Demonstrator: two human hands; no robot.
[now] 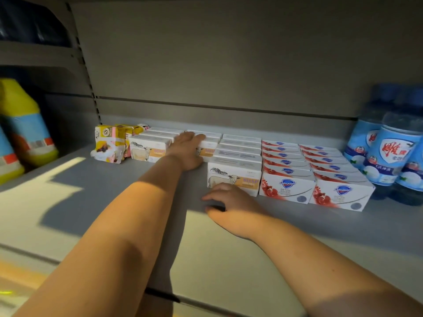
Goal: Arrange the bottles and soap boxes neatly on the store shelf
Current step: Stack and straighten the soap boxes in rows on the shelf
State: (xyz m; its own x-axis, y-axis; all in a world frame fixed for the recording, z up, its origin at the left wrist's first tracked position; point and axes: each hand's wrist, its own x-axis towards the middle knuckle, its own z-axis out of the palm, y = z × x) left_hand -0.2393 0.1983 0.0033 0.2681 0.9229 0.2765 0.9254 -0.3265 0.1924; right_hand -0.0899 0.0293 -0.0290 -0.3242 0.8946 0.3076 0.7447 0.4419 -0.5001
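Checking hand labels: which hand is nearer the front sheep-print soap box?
Right. The right hand is just in front of the front sheep-print soap box. The left hand reaches farther back, onto the neighbouring row to its left.

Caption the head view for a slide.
Left hand on the middle soap row, right hand on the shelf before the front soap box.
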